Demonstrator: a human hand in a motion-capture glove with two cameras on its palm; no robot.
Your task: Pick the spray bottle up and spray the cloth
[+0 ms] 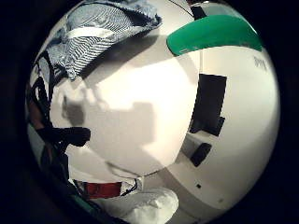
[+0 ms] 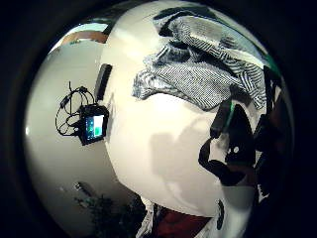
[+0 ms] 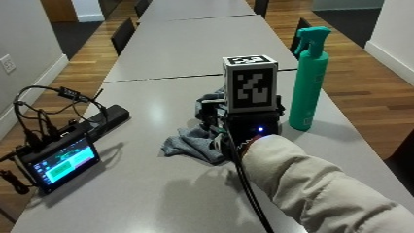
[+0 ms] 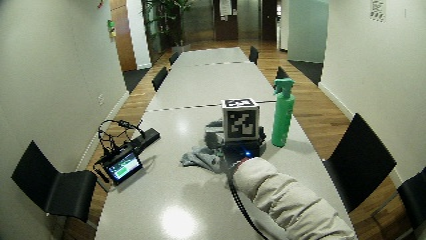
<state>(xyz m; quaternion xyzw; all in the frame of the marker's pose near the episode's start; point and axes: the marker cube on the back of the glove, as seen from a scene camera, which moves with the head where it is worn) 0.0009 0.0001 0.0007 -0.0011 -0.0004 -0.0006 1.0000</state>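
Note:
A tall green spray bottle (image 3: 308, 82) stands upright on the grey table (image 3: 129, 204), near its right edge. A grey striped cloth (image 3: 191, 143) lies crumpled in the middle of the table. My gloved right hand (image 3: 249, 127) hovers palm down between them, at the cloth's right edge and a short way left of the bottle, touching neither. It holds nothing, and its fingers (image 1: 65, 136) look relaxed. The little finger side view has the cloth (image 1: 93, 32) and the bottle (image 1: 215, 33) beside bare table. Seen from the thumb side, the cloth (image 2: 203, 74) is close to the palm.
A small monitor (image 3: 61, 162) with tangled cables and a black bar (image 3: 107, 119) sit at the table's left edge. Black chairs (image 4: 359, 160) stand along both sides. A second table continues beyond a seam behind the bottle.

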